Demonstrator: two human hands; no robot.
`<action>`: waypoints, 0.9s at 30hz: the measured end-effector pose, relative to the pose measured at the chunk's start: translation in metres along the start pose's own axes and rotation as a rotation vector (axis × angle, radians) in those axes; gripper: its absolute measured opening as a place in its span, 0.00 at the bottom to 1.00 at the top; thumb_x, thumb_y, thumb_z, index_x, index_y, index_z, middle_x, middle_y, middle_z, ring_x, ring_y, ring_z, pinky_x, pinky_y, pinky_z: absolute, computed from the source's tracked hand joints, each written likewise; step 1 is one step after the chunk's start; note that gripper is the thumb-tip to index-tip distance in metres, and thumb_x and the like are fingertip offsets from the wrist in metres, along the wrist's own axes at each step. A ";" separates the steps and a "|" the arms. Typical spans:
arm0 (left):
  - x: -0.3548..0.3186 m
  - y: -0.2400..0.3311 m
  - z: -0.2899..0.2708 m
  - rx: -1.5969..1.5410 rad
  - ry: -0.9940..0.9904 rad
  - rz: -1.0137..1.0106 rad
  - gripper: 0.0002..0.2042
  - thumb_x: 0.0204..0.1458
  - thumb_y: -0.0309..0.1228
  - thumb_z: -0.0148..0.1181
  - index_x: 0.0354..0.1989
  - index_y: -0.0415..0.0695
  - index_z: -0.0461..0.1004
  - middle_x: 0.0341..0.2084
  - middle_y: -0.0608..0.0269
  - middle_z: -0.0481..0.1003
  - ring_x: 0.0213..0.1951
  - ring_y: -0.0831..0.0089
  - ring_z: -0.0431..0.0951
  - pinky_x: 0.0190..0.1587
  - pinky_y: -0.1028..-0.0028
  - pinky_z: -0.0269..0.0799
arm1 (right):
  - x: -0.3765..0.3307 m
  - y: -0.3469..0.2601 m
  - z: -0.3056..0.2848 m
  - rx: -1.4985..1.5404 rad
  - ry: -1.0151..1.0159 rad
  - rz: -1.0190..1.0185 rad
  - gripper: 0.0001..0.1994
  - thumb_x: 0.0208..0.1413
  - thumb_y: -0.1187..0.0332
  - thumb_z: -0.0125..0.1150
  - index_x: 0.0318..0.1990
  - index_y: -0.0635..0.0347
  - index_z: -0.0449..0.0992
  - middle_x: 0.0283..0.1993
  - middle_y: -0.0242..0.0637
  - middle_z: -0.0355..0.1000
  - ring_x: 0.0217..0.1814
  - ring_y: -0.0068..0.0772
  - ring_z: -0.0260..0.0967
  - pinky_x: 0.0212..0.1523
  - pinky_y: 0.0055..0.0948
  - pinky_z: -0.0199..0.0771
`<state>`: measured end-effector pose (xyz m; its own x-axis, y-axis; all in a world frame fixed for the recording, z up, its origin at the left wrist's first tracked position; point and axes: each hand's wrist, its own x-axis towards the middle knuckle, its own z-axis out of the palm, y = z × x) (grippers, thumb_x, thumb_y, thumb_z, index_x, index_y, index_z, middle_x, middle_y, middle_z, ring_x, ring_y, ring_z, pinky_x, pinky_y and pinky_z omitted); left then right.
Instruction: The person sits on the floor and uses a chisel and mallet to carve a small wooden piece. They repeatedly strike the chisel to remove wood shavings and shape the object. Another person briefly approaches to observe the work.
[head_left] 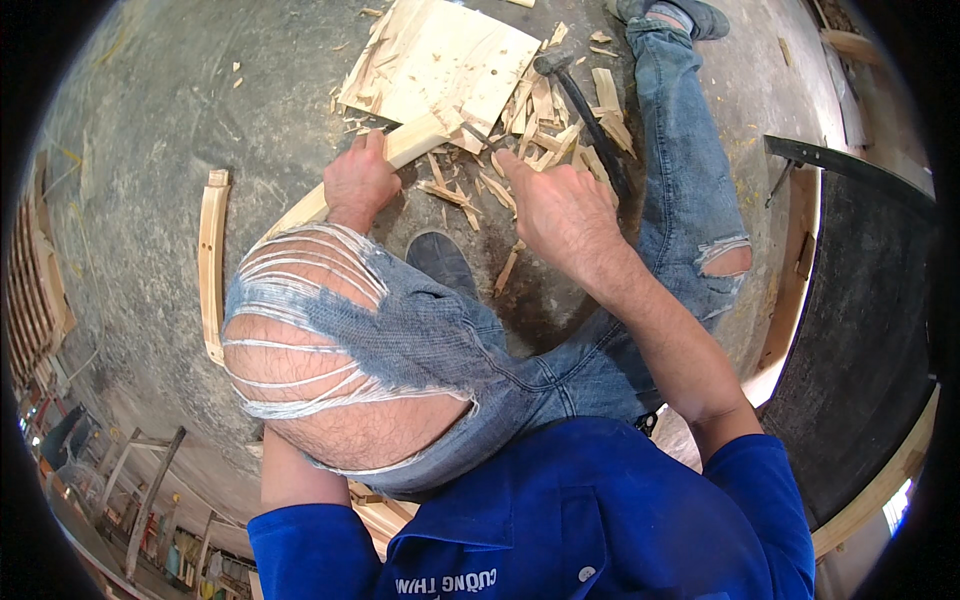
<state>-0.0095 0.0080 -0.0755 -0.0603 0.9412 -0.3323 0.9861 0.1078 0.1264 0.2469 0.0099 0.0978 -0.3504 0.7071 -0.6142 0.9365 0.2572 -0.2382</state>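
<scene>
1. Pale board (440,60), top centre: could skid if knocked.
2. Wooden bar (415,142), upper centre, its end at the board's lower edge: could roll if my left hand (361,182), closed around it, slackens.
3. Hammer (588,118), upper right of centre: could obstruct my right hand (568,212).
4. Chisel-like tool (478,135), upper centre, gripped in that hand: could slip if overpushed.
5. Wood chips (541,105), upper centre: could unsettle the bar.

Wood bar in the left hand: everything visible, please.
Wooden bar: long, pale, bare-looking, squared. It slants up to the right, its lower part hidden behind the left knee. The left hand's grip closes over it. Its upper end overlaps the flat board in this view. Beside that end is a thin dark blade; whether they touch is unclear.
</scene>
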 end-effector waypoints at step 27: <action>0.000 -0.003 0.003 0.017 0.024 0.005 0.19 0.47 0.31 0.66 0.49 0.49 0.70 0.44 0.53 0.81 0.44 0.48 0.85 0.44 0.51 0.81 | 0.010 -0.009 0.005 0.038 0.086 -0.008 0.20 0.60 0.75 0.55 0.61 0.67 0.74 0.34 0.54 0.81 0.41 0.53 0.84 0.47 0.52 0.84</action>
<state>-0.0121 0.0070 -0.0793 -0.0593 0.9492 -0.3091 0.9889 0.0981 0.1117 0.2348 0.0118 0.0903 -0.3543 0.7594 -0.5457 0.9320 0.2389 -0.2726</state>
